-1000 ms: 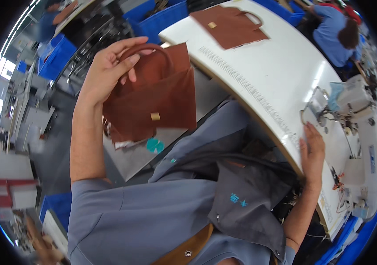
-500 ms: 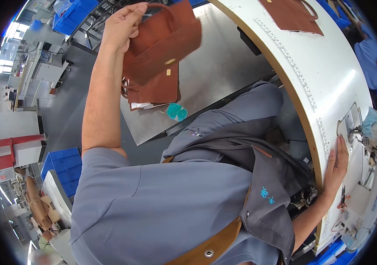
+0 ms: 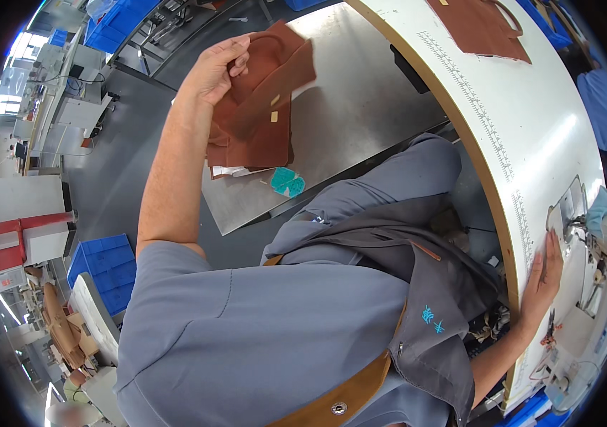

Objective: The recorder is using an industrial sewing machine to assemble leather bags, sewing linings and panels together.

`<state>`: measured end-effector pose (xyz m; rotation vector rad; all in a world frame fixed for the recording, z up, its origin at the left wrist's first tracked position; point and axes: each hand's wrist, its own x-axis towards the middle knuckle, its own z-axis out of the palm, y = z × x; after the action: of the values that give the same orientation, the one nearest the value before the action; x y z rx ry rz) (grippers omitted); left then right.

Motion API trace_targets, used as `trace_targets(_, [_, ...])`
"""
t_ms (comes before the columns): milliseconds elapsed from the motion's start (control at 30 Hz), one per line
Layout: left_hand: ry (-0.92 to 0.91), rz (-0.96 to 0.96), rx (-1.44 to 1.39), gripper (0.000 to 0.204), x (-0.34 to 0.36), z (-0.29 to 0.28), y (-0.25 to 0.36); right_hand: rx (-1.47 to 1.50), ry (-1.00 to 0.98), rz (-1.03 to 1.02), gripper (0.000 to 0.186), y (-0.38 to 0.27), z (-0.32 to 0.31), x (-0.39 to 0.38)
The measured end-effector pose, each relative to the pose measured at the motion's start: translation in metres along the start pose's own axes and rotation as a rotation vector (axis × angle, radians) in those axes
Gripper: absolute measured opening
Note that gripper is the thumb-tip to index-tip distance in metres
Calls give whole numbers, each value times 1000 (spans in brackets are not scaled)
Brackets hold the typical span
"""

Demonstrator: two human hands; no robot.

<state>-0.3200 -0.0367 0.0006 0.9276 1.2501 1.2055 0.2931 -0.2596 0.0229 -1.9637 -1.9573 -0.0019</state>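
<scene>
My left hand (image 3: 219, 67) is raised at the upper left, its fingers closed on the upper edge of a brown leather handbag piece (image 3: 286, 60), near its handle. The piece hangs tilted and slightly blurred over a stack of similar brown bag pieces (image 3: 275, 142), where a small gold-coloured fitting (image 3: 274, 117) shows. Beside the stack, a teal patch-like piece (image 3: 288, 183) lies on the steel table (image 3: 367, 78). My right hand (image 3: 544, 274) rests flat on the white worktable (image 3: 495, 85), fingers extended and holding nothing, close to the metal plate of a sewing machine (image 3: 567, 206).
Another brown bag piece with a handle (image 3: 478, 28) lies at the white table's far end. Ruler markings run along that table's curved-looking edge. Blue crates (image 3: 108, 267) stand on the left. Orange-handled snips (image 3: 551, 334) lie near my right wrist. A co-worker's blue sleeve (image 3: 599, 99) shows at far right.
My left hand has come down a little with the brown bag piece, which now overlaps more of the stack. My right hand stays nearly in place on the white table.
</scene>
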Motion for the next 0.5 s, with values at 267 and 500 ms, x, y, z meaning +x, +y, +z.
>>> trace_targets(267, [175,296,891,37,1,-114,-18,18,-6,5,39,-3,2,0])
trace_targets(500, [406,316,1604,26,-27,-130,-96,1,-5,19,39,-2,-5,1])
